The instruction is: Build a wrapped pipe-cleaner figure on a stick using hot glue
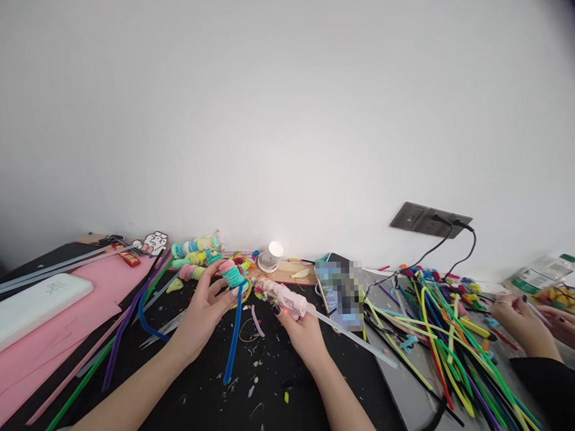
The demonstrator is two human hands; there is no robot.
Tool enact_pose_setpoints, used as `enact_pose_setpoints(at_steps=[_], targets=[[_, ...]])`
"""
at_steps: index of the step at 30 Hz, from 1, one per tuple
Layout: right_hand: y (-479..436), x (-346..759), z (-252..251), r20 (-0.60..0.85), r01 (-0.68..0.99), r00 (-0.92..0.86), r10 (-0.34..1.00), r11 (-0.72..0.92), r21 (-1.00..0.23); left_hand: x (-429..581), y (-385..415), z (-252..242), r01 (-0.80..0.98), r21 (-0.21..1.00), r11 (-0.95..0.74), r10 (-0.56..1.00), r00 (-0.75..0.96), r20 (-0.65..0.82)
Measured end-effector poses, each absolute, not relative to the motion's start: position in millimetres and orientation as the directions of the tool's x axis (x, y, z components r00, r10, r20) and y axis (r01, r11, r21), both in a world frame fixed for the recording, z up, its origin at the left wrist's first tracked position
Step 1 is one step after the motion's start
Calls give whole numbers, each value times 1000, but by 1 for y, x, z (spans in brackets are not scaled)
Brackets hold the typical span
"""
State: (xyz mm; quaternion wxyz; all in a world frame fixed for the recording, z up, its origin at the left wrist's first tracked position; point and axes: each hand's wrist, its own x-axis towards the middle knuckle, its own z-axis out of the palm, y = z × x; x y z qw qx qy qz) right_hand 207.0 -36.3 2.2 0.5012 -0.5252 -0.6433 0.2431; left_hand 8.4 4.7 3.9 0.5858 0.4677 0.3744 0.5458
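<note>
My left hand (203, 309) pinches a coiled pipe-cleaner piece (233, 274) in pink and teal, with a blue pipe-cleaner tail (234, 343) hanging down to the black table (199, 401). My right hand (303, 331) grips a pink hot glue gun (285, 297); its nozzle points left at the coil, almost touching it, and a clear glue stick (353, 336) pokes out of its back to the right.
Pink sheets (46, 337) and a white case (31, 306) lie left. Finished coils (194, 247), a lit cup (270, 257) and a phone (340, 289) sit behind. A heap of coloured pipe cleaners (452, 348) lies right, where another person's hands (531, 323) work.
</note>
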Motion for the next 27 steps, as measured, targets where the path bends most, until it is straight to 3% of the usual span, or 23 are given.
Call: enact_pose_setpoints(at_steps=[8,27], targets=[[-38,199,12,368,230,-46,929,368,-901,6,8,-4,-325,945,-43,984,152,97],[-38,202,7,376,329,-37,926,367,-870,6,6,2,-337,941,-10,986,155,66]])
